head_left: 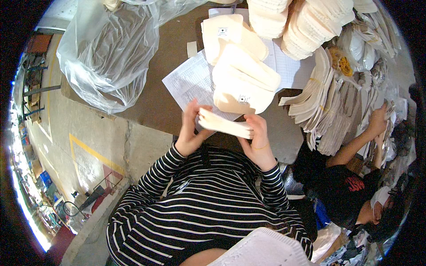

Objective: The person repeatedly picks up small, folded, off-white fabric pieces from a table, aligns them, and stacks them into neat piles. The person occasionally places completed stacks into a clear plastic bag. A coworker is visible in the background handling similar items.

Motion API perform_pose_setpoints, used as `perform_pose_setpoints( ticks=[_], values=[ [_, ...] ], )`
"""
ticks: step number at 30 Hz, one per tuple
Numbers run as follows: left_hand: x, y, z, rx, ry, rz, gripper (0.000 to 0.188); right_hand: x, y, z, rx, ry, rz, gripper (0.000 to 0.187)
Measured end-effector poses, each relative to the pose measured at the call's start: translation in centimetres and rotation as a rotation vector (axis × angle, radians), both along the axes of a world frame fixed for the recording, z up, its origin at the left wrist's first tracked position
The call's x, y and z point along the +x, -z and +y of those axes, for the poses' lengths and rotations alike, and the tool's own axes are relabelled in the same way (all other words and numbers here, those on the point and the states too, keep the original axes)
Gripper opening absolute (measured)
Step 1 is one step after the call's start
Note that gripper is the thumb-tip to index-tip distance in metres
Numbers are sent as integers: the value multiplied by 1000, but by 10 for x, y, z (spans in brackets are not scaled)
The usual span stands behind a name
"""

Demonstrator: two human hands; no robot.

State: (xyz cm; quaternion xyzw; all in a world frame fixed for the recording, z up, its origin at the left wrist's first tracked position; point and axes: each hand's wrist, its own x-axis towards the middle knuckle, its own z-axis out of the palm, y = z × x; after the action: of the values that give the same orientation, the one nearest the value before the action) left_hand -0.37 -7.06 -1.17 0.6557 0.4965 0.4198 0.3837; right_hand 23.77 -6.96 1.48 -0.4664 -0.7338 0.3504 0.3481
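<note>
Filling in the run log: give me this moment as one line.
held: cream stack | right hand: gripping right end | left hand: at left end, grip unclear | table: papers, cream pile

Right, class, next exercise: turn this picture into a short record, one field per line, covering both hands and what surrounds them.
Left hand: left hand, at the left end of a cream piece
Right hand: right hand, gripping its right end
Piece count: too blurred to tell
Just beyond: loose cream pile, partly over printed paper
Surface: brown table
Far left on table: clear plastic bag
Right: strapped pale bundles
Nearby: co-worker's hand among materials
</note>
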Motion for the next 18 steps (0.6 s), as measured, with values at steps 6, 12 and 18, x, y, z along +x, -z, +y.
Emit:
perform_pose_setpoints(
  ticks=[6, 12, 18],
  values=[
    [14, 3, -6, 74, -102, -283, 78, 0, 8, -11, 148, -23, 167, 71],
    [10, -1, 9, -111, -43, -131, 78, -12, 14, -5, -24, 170, 158, 58],
    [12, -4, 11, -123, -143, -188, 90, -19, 3, -8, -102, 337, 96, 48]
  ],
)
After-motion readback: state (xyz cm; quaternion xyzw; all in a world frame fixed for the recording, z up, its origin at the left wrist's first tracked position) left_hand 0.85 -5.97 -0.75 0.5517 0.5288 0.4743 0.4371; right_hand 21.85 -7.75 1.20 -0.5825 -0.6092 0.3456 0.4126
